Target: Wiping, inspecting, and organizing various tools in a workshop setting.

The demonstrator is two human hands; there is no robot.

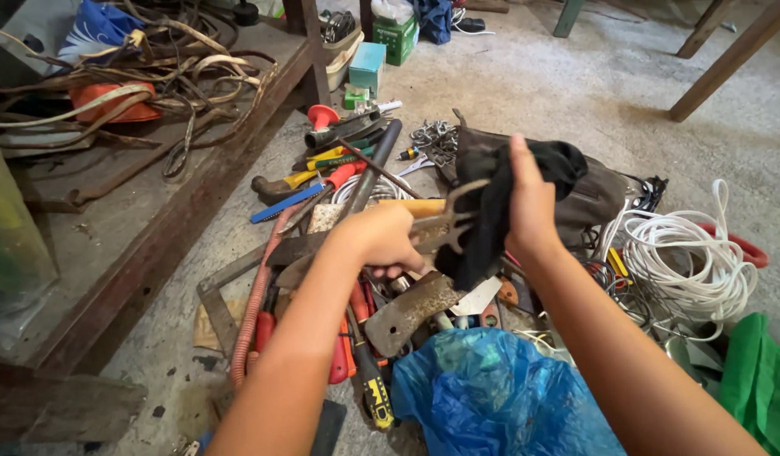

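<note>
Your left hand (pixel 381 241) grips rusty pliers (pixel 445 226) above the floor's tool pile (pixel 356 194), your right hand (pixel 529 203) closed on a black cloth (pixel 491 211) wrapping the jaws. Looks mid-wipe, rust remains.

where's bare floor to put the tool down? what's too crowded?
Bare concrete floor beyond the black bag, toward the wooden legs. A narrower strip between the bench and the orange hose. Crowded: the tool pile under both hands, the white cord and blue bag.
</note>
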